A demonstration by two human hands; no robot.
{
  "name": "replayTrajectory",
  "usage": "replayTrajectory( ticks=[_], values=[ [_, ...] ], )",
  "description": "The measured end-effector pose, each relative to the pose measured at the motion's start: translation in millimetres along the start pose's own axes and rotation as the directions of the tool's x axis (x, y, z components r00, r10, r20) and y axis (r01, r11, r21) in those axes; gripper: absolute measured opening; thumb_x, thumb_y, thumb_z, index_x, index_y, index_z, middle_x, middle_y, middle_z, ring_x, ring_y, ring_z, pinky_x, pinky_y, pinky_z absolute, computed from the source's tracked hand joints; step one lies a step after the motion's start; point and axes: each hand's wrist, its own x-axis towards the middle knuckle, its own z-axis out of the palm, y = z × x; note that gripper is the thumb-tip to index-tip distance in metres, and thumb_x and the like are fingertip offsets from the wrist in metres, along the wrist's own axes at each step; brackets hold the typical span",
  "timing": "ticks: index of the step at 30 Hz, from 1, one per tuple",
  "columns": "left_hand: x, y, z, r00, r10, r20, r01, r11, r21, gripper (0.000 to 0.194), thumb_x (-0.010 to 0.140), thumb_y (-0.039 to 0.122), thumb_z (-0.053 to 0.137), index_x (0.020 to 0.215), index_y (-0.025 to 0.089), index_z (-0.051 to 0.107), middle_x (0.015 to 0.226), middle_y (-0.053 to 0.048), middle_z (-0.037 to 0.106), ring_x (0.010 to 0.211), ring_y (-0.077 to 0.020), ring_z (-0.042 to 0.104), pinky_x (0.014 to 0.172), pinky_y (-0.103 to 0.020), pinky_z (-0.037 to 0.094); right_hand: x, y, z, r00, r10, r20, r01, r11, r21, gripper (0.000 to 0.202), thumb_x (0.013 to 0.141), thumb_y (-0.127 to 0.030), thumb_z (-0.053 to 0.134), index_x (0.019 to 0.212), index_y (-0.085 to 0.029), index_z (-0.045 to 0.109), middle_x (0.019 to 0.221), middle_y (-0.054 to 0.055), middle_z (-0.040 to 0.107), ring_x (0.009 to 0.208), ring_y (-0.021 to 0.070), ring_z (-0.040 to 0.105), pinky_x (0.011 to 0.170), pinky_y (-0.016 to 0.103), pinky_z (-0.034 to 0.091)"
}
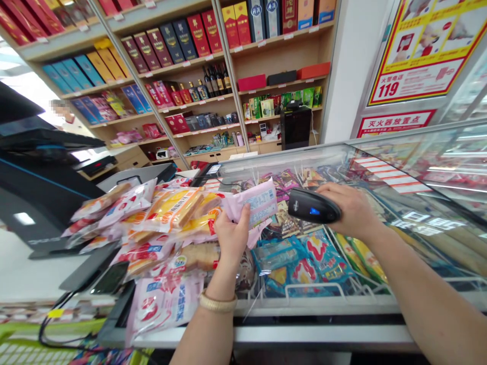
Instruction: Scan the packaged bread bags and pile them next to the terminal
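Note:
My left hand (233,234) grips a pink plastic food packet (255,200) by its near edge, thumb on top, with the printed side facing up. Just right of it, my right hand (352,208) is wrapped around a black handheld barcode scanner (315,205), its head pointing left at the packet. A small gap separates scanner and packet. Left of my left hand lies a heap of packaged bread (173,208) in clear, yellow and pink wrappers. One pink and white packet (163,304) hangs at the front of the heap. The scanner's handle is mostly hidden by my fingers.
Beneath my hands is a glass-topped freezer (319,305) with blue ice-cream packs (304,258) inside. At left stand a dark checkout terminal (34,187) and a phone (110,279). A green basket (34,344) sits lower left. Shelves of boxes and a person (64,114) are behind.

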Motion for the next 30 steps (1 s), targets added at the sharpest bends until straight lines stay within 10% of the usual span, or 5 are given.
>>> replayTrajectory(
  ticks=[11,16,20,25,30],
  values=[
    [-13.9,3.8,1.0,0.946,0.313,0.083,-0.320,0.942,0.098,0.021,0.089,0.042,0.073,0.088,0.022,0.078,0.085,-0.005,0.076,0.083,-0.0221,0.071,0.082,-0.033,0.059,-4.5,9.1,4.4,0.984,-0.018,-0.179,0.010,0.999,-0.045,0.028,0.080,-0.029,0.064,0.105,-0.022,0.072,0.099,0.008,0.075,0.085,0.0233,0.071,0.073,0.034,0.054],
    [-6.2,32.0,-40.7,0.727,0.685,0.044,-0.666,0.689,0.285,0.026,0.100,0.037,0.063,0.118,0.027,0.079,0.113,-0.008,0.080,0.106,-0.0227,0.074,0.101,-0.039,0.056,-9.4,16.0,10.7,0.963,-0.038,-0.265,0.012,0.995,-0.099,0.021,0.084,-0.034,0.063,0.100,-0.023,0.070,0.093,0.008,0.075,0.077,0.0225,0.071,0.066,0.033,0.052],
    [38.7,42.5,-103.3,0.547,0.831,0.097,-0.711,0.400,0.578,0.029,0.101,0.029,0.059,0.122,0.029,0.078,0.117,-0.005,0.081,0.109,-0.0207,0.073,0.120,-0.046,0.040,-12.5,22.4,16.5,0.964,0.003,-0.265,-0.031,0.994,-0.104,0.019,0.079,-0.033,0.064,0.095,-0.025,0.069,0.091,0.008,0.075,0.075,0.0232,0.072,0.062,0.033,0.051],
    [82.1,23.8,-160.0,0.624,0.685,0.376,-0.679,0.237,0.695,0.040,0.098,0.019,0.053,0.124,0.036,0.078,0.124,-0.004,0.080,0.119,-0.0243,0.071,0.125,-0.053,0.029,-11.8,23.3,20.0,0.962,0.069,-0.263,-0.090,0.994,-0.068,0.020,0.075,-0.037,0.066,0.093,-0.027,0.069,0.086,0.007,0.075,0.072,0.0247,0.071,0.061,0.035,0.051],
    [73.1,9.2,-177.7,0.679,0.563,0.472,-0.656,0.174,0.735,0.045,0.095,0.028,0.058,0.139,0.033,0.069,0.141,-0.009,0.072,0.136,-0.0315,0.060,0.129,-0.062,0.017,-14.0,24.6,22.2,0.949,0.025,-0.313,-0.053,0.995,-0.083,0.017,0.076,-0.034,0.064,0.091,-0.026,0.068,0.086,0.007,0.075,0.071,0.0233,0.071,0.061,0.034,0.051]
  ],
)
